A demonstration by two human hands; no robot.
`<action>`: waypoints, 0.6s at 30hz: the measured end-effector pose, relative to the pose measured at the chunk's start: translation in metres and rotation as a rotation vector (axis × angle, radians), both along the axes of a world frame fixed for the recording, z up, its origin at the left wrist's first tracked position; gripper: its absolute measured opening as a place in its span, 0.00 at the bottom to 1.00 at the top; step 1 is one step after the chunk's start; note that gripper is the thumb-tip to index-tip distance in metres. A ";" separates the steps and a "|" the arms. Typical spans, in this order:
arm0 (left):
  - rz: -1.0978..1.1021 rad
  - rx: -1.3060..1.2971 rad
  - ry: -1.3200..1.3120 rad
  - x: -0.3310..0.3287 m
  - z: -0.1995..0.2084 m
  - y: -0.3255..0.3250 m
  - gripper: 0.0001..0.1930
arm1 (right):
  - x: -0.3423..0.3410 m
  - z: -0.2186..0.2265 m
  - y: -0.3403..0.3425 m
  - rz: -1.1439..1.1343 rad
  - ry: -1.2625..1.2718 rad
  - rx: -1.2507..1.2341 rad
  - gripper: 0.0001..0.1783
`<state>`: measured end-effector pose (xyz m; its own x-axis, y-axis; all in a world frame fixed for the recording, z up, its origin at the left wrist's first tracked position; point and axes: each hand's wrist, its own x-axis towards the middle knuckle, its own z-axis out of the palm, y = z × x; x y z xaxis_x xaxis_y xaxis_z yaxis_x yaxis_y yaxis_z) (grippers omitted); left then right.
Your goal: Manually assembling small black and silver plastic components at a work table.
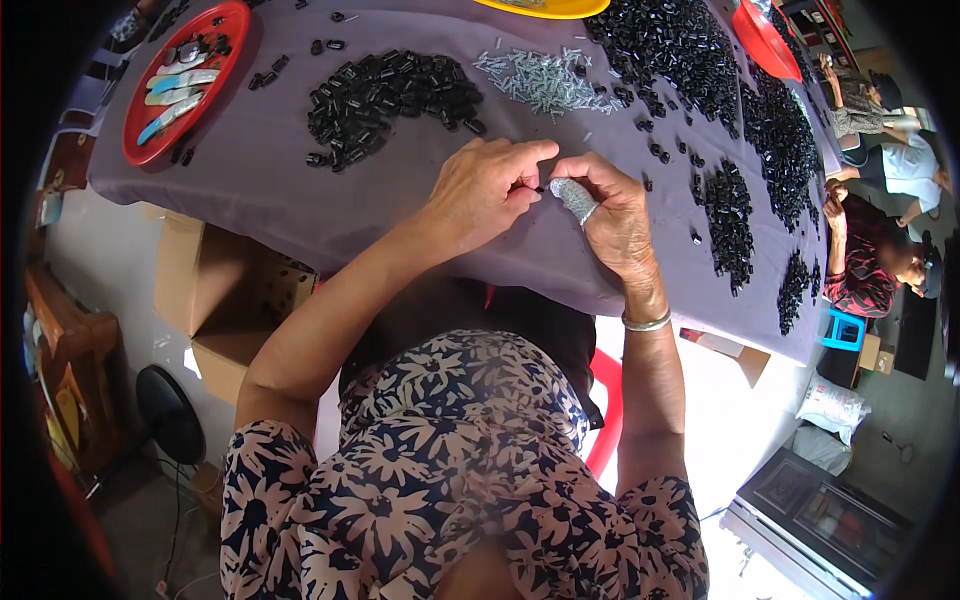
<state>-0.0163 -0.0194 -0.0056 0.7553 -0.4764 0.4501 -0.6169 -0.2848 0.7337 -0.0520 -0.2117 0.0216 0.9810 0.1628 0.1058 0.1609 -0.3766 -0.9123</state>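
Note:
My left hand (pixel 485 188) and my right hand (pixel 615 215) meet over the near part of the table, fingertips almost touching. Between my left thumb and index finger I pinch a small black part (pixel 540 189), mostly covered by the fingers. My right fingers are closed too, thumb against index finger; what they hold is too small to make out. A grey knitted finger cover (pixel 574 200) wraps my right thumb. Beyond my left hand lies a pile of black cylindrical parts (pixel 385 100). Beyond both hands is a heap of small silvery pins (pixel 550 80).
A red tray (pixel 137 90) with several light-handled tools sits at the left. Many more black parts (pixel 680 60) spread across the right. A yellow tray (pixel 545 8) and a red basin (pixel 765 40) stand farther off. Below the left edge is an open cardboard box (pixel 215 290). Other people sit at right.

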 end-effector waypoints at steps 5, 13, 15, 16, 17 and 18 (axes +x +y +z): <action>0.006 -0.011 0.009 0.000 -0.001 -0.001 0.26 | 0.000 0.001 0.004 -0.013 -0.069 -0.127 0.07; 0.007 -0.039 -0.005 0.002 -0.005 -0.004 0.27 | 0.001 0.005 0.005 0.022 -0.065 -0.157 0.08; 0.024 -0.041 -0.030 0.002 -0.006 -0.003 0.27 | 0.001 0.006 0.008 0.020 -0.077 -0.183 0.08; 0.020 -0.041 -0.038 0.002 -0.006 -0.002 0.27 | 0.001 0.006 0.009 0.013 -0.091 -0.210 0.09; 0.012 -0.043 -0.047 0.002 -0.005 -0.002 0.27 | 0.001 0.007 0.009 0.013 -0.091 -0.212 0.09; 0.011 -0.044 -0.048 0.002 -0.005 -0.003 0.27 | 0.001 0.007 0.009 0.008 -0.116 -0.236 0.09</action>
<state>-0.0141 -0.0220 -0.0105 0.7377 -0.4468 0.5062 -0.6484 -0.2597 0.7156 -0.0511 -0.2025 0.0288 0.9631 0.2040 0.1755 0.2630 -0.5754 -0.7745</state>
